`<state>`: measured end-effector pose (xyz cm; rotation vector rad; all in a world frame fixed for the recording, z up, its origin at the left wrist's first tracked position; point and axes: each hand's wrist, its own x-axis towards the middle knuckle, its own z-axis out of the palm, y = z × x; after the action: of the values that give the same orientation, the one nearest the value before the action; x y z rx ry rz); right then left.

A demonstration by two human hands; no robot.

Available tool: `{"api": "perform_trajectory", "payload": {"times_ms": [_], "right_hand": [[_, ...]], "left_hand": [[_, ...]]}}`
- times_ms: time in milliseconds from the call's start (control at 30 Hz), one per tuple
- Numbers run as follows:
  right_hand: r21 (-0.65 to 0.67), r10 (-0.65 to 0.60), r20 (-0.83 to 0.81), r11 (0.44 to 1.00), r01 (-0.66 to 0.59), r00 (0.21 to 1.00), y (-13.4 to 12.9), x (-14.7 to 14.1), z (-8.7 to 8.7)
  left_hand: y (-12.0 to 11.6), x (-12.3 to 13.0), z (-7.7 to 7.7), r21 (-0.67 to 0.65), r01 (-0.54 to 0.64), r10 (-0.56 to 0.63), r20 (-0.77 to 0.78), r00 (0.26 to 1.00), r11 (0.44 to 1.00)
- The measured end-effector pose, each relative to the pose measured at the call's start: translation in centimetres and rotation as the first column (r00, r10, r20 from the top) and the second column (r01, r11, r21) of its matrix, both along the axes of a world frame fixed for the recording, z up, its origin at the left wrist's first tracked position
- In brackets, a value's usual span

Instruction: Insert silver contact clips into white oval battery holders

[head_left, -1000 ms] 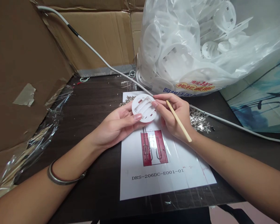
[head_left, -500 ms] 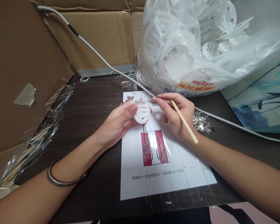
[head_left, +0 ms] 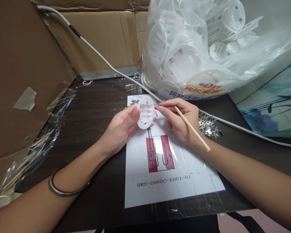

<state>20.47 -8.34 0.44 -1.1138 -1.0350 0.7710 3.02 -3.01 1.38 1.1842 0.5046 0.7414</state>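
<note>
A round white plastic part with ribs and small slots is tilted upright in my left hand, the thumb on its front and fingertips showing behind its right edge. My right hand is closed on a thin wooden stick, which slants down toward my wrist. Its thumb and index finger are pinched together just right of the white part; something small and dark seems to sit at their tips, too small to make out. Below both hands lies a printed sheet with a red and white diagram.
Small metal pieces are heaped right of my right hand, with more behind the white part. A clear bag of white parts stands at the back right. A white cable crosses diagonally. Cardboard walls rise behind and left.
My right hand has moved slightly left, its fingertips now nearer the white part's right edge. The stick has tilted a little flatter. My left hand has barely shifted.
</note>
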Motion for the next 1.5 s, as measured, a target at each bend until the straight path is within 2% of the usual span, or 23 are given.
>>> {"api": "perform_trajectory", "payload": {"times_ms": [200,400,633,800,1133,1367,1500], "right_hand": [[-0.002,0.007,0.040,1.000,-0.007,0.999,0.08,0.11,-0.33],[-0.044,0.031,0.063,0.999,-0.029,0.998,-0.04,0.18,-0.06],[-0.089,0.014,0.067,0.996,-0.008,0.998,-0.06,0.24,-0.19],[-0.055,0.023,0.052,0.998,-0.020,0.998,0.02,0.16,-0.29],[-0.088,0.014,0.062,0.996,-0.008,0.998,0.10,0.24,-0.53],[0.006,-0.007,0.108,1.000,0.006,0.994,-0.29,-0.06,-0.28],[-0.020,-0.018,0.060,1.000,0.020,0.998,-0.35,-0.14,0.02]], "left_hand": [[-0.46,0.03,0.37,0.025,-0.053,0.054,-0.018,0.998,0.998],[-0.75,-0.10,0.74,-0.027,-0.103,0.104,0.014,0.995,0.994],[-0.41,-0.21,0.78,-0.117,-0.064,0.076,0.101,0.992,0.991],[-0.37,-0.15,0.80,-0.120,0.026,-0.010,0.133,0.991,0.992],[-0.08,-0.53,0.52,-0.102,0.001,0.008,0.092,0.996,0.995],[-0.09,-0.49,0.58,-0.105,0.029,-0.022,0.066,0.998,0.994],[-0.42,-0.24,0.65,-0.105,0.001,0.008,0.087,0.996,0.994]]}}
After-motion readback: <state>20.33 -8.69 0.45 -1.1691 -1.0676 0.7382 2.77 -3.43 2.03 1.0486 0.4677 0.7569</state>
